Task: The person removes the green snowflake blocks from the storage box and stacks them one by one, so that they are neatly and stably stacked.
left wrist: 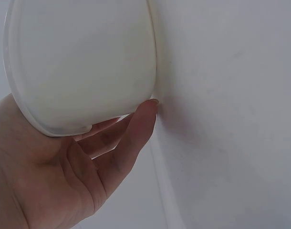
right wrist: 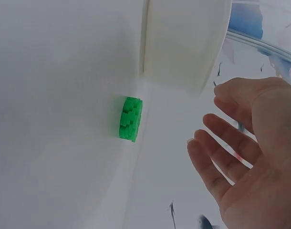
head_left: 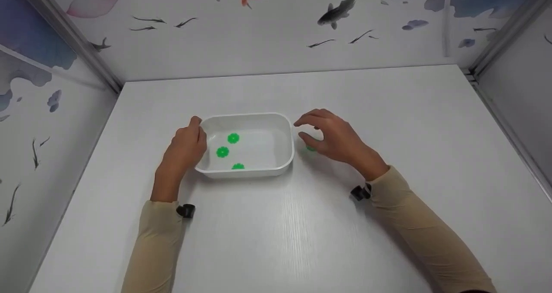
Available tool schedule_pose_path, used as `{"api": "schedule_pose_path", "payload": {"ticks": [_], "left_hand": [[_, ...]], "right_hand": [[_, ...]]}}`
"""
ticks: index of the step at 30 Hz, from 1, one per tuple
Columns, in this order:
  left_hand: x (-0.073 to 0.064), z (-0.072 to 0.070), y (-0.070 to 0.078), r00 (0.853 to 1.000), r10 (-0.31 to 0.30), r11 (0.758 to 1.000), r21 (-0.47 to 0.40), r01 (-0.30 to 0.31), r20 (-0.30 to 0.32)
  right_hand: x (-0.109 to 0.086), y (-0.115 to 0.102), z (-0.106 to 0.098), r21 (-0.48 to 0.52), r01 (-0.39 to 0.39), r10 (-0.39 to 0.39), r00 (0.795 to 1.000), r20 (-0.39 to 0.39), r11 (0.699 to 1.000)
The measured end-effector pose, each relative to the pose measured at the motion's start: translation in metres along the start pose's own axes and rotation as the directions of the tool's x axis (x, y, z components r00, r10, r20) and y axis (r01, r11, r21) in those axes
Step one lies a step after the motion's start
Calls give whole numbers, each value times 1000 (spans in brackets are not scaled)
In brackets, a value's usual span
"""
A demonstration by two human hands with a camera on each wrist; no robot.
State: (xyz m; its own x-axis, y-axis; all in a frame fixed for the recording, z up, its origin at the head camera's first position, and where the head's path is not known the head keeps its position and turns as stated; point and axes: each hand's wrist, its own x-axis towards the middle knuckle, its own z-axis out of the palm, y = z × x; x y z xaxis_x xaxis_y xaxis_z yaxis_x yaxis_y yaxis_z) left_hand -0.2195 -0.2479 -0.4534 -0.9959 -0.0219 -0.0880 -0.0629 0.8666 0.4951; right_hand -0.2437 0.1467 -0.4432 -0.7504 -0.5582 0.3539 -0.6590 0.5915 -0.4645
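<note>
Fish-print walls [head_left: 267, 42], white surface [head_left: 258, 224]. Left hand [head_left: 184, 144] grips the white tray [head_left: 250, 172] by its left end; right hand [head_left: 334, 135] hovers spread and empty near the loose green piece [right wrist: 130, 119] beside the tray. I'd steady the tray and pinch low.

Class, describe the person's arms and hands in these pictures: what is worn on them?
The left sleeve and the right sleeve are long, plain tan fabric with some creases. A small black device sits at the end of the left one, and a similar black device at the end of the right. The left hand and right hand show no gloves.
</note>
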Motion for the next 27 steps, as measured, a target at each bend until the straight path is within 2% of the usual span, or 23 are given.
{"api": "schedule_pose_path", "payload": {"ticks": [10,19,27], "left_hand": [[-2,0,-1,999,36,999,-4,-36,-19],[-2,1,-2,999,44,999,-9,-44,-27],[0,2,-2,1000,13,1000,-12,-13,-9]], "right_hand": [[6,-10,1,16,46,-45,996,-80,999],[17,-29,3,50,43,-39,995,-89,998],[27,-44,9,73,51,-45,995,-84,996]]}}
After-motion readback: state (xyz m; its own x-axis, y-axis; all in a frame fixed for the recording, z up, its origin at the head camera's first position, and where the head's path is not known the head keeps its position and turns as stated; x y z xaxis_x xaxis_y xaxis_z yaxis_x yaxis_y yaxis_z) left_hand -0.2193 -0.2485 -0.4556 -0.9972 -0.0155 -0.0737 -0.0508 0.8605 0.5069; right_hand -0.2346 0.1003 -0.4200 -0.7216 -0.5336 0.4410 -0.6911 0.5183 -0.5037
